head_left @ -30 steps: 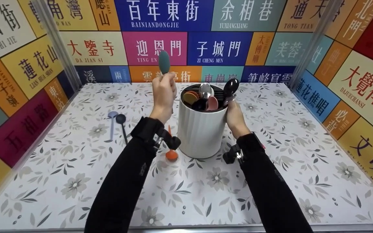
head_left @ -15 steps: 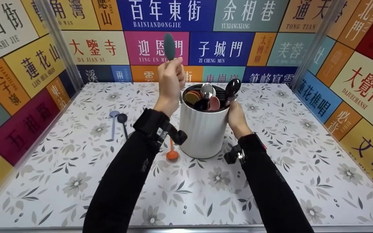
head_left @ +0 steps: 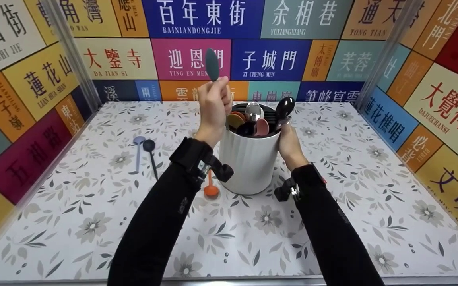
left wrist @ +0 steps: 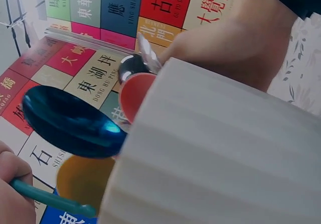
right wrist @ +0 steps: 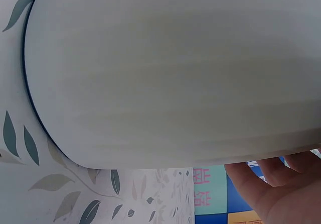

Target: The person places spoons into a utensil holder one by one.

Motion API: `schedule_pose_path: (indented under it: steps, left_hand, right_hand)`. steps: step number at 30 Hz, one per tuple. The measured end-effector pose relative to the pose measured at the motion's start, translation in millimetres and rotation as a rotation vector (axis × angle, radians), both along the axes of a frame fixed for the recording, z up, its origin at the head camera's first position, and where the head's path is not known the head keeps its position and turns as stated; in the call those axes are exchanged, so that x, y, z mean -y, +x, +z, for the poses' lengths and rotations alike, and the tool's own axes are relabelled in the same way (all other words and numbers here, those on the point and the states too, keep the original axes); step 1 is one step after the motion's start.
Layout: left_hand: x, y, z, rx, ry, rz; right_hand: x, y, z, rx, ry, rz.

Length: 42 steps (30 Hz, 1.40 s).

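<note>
My left hand [head_left: 215, 105] pinches a dusky green spoon [head_left: 212, 64] with its oval head up. The lower end of its handle [left wrist: 55, 199] shows in the left wrist view, beside the spoon heads at the holder's rim. A white ribbed utensil holder [head_left: 247, 163] stands upright on the table, with a black slotted top. From it rise a shiny metal spoon [head_left: 254, 111], a pink spoon [head_left: 262, 127], a mustard-yellow head [head_left: 235, 120] and a glossy black spoon [head_left: 285, 106]. My right hand [head_left: 290, 147] grips the holder's right side near the rim, fingers [right wrist: 246, 181] curving against its wall.
An orange ladle [head_left: 211, 191] lies just left of the holder, partly hidden by the left wrist's camera. Farther left lie a blue-violet spoon [head_left: 138, 153] and a dark ladle [head_left: 149, 147]. Walls with coloured sign panels enclose the flowered table [head_left: 94, 246] at the back and sides.
My left hand rose with the green spoon and moved right, then dipped slightly, now overlapping the holder's left rim in the head view. My right hand and the holder stay put.
</note>
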State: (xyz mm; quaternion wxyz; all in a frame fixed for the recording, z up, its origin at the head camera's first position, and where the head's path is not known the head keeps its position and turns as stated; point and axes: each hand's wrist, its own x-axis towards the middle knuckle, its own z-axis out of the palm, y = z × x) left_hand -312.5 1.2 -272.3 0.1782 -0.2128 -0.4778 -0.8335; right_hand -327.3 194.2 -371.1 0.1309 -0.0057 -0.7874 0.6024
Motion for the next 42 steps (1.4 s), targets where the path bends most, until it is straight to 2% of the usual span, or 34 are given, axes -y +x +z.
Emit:
schedule_pose_path:
  steps: [5,22,29,38,42]
  left_hand:
    - [-1.0,-1.1,-2.7,-0.023,0.014,0.001]
    - [-8.7,-2.2,-4.7,-0.056,-0.052,0.036]
    - [-12.2,-4.2,-5.0,-0.068,-0.036,0.009]
    - [-11.0,-5.2,-5.6,-0.072,-0.053,0.027]
    - [-8.9,-6.3,-3.4,-0.07,-0.012,0.02]
  right_hand:
    - [-1,0.5,1.2,-0.002,-0.001,0.013]
    - [0,-0.1,0.9,0.018,-0.008,0.023]
    - [-1,0.5,1.0,0.015,0.008,0.004]
    - [-1,-0.5,-0.3,0.032,-0.02,0.009]
    - [-1,0.2,1.6,0.035,-0.01,0.009]
